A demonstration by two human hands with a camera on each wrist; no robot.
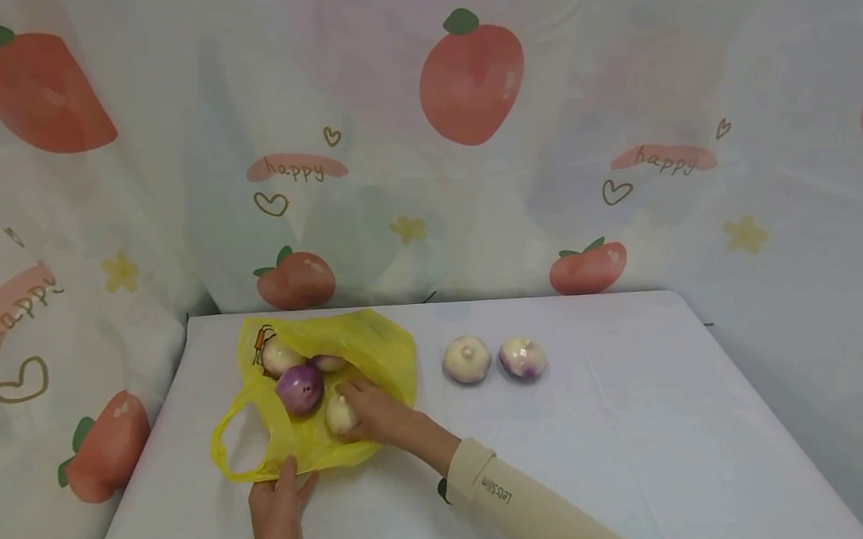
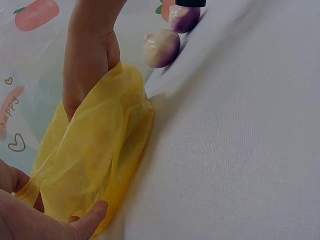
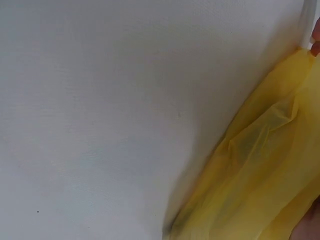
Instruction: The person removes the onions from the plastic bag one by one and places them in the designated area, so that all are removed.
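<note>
A yellow plastic bag [image 1: 387,339] lies on its side on the white table, its mouth open toward the near left. Inside it show a purple onion [image 1: 300,390], a pale onion [image 1: 281,357] and part of another onion [image 1: 329,363]. My right hand [image 1: 372,411] reaches into the bag and grips a whitish onion [image 1: 340,414]. At the bag's near edge, my left hand [image 1: 277,506] holds the plastic between its fingers; the left wrist view shows its thumb [image 2: 94,219] against the bag. The right fingers are hidden by the plastic in the left wrist view.
Two purple-and-white onions, one paler [image 1: 467,360] and one with purple patches [image 1: 524,358], sit on the table [image 1: 638,422] right of the bag. A looped bag handle [image 1: 219,455] spreads to the left. Behind stands a fruit-printed cloth backdrop [image 1: 389,97].
</note>
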